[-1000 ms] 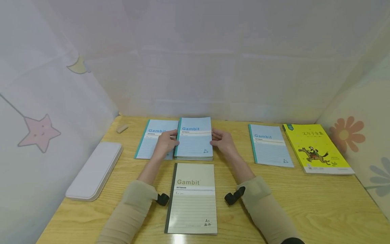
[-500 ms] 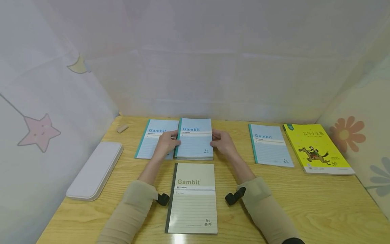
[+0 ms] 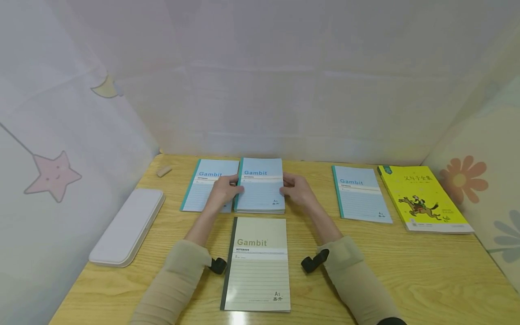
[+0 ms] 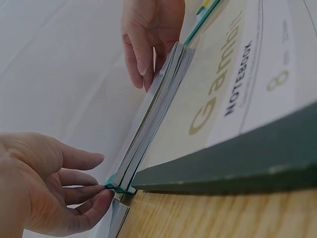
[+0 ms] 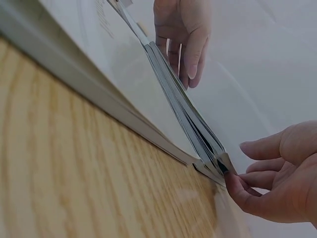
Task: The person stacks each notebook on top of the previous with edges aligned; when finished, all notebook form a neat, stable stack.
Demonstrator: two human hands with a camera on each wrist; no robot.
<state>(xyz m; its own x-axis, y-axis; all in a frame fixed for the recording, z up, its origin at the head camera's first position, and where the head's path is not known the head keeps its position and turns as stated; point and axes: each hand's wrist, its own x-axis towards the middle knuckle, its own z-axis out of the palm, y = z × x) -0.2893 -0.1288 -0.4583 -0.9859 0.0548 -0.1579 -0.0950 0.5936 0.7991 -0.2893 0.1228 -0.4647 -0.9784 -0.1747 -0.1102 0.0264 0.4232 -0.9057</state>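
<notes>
A stack of blue Gambit notebooks [image 3: 260, 192] lies between the two hands. My left hand [image 3: 222, 192] is at its teal spine side, above another blue notebook [image 3: 195, 198]; in the left wrist view the left hand's [image 4: 49, 191] fingertips touch the spine corner. On the opposite side, my right hand [image 3: 298, 189] touches the page edges. The right wrist view shows the right hand [image 5: 282, 173] with relaxed fingers at the stack's lower corner, thumb held apart. Nearer the body is a beige Gambit notebook [image 3: 257, 275] with a dark spine.
A white case [image 3: 126, 225] lies at the left, with a small tan piece [image 3: 164, 171] behind it. To the right are a single blue notebook [image 3: 361, 198] and a yellow book [image 3: 422, 194]. Curtains with printed shapes surround the wooden table [image 3: 406, 275].
The top of the stack has shifted slightly toward the body. My left thumb has edged a little to the right, while the right hand stays nearly still.
</notes>
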